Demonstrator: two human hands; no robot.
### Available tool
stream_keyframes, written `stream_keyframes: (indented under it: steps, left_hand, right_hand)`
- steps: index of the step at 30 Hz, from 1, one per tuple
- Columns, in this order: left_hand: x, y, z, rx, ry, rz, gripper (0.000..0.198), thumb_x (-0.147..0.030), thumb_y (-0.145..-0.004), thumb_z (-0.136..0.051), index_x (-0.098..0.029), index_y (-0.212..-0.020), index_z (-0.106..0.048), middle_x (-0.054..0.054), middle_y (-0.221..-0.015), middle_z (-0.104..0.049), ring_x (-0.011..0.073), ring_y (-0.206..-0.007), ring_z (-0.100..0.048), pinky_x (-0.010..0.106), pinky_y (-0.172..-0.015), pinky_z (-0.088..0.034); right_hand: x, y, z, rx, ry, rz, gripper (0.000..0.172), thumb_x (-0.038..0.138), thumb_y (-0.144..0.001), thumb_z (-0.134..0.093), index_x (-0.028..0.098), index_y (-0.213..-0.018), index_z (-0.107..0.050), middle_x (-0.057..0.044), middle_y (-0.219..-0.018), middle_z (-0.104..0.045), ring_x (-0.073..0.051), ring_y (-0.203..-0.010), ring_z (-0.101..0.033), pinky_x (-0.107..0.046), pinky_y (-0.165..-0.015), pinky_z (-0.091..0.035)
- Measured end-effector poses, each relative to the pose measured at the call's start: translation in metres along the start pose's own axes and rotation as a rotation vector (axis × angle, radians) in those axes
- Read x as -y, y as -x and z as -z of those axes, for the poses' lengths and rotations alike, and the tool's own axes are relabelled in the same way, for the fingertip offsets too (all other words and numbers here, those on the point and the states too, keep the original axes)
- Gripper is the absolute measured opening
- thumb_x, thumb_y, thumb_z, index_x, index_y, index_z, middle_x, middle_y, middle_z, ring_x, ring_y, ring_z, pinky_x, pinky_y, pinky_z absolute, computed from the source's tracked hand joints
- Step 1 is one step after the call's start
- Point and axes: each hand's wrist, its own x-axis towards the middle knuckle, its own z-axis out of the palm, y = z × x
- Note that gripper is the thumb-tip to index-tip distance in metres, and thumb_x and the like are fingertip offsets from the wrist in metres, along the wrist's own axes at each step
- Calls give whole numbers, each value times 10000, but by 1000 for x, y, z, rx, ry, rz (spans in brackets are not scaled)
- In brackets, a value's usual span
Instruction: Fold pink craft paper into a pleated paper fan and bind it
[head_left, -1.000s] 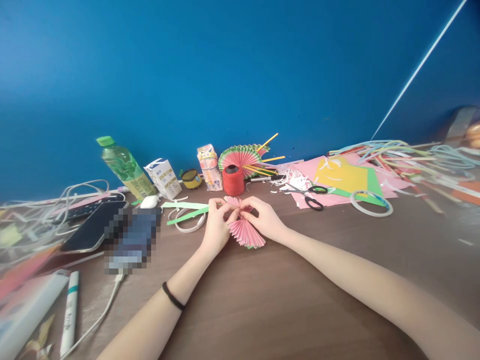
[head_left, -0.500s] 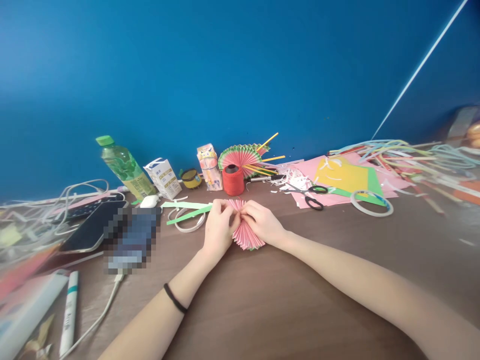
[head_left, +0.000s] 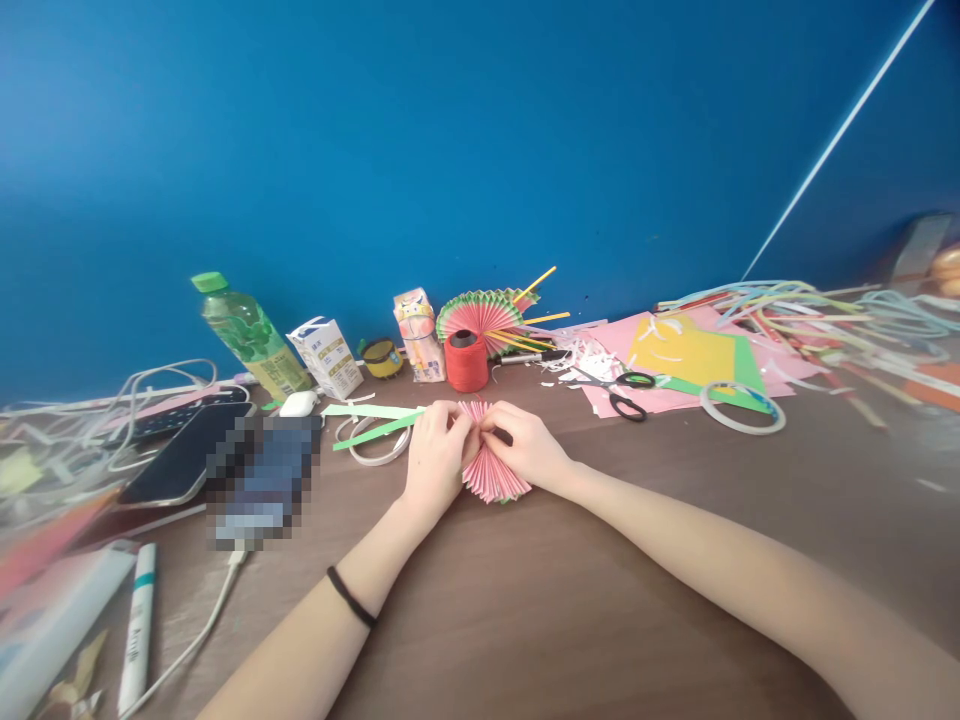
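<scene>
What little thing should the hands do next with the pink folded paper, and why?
Maybe squeeze the middle of the pink pleated paper a bit tighter: the left hand and right hand pinch it there, while its folds spread above and below, so the middle might slip open otherwise.

A slim, plain black band circles the left forearm, while the left hand, right hand and right forearm are bare.
</scene>
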Motion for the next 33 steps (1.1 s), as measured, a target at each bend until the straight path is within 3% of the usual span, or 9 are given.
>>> stream_keyframes:
  steps: [24,33]
  left_hand:
    - [12,-2,-1,151,626,352,145,-216,-793,-480,-179,-687,-571,8,-802,-478,126,-736,-524,269,-715,-442]
    - [9,-5,4,293,751,338,76,-128,-708,-512,-172,-674,-564,24,-822,-528,156,-842,-530,299,-796,-431]
  right_hand:
    - [-5,-7,-1,-33,-121,-182,103,131,-714,-582,188,-655,-520,10,-710,-526,-131,-688,-507,-270,-640,-412]
    - [-5,-7,-1,-17,-184,-219,78,126,-709,-581,183,-677,-537,14,-712,-541,-131,-696,-519,-278,-670,-422]
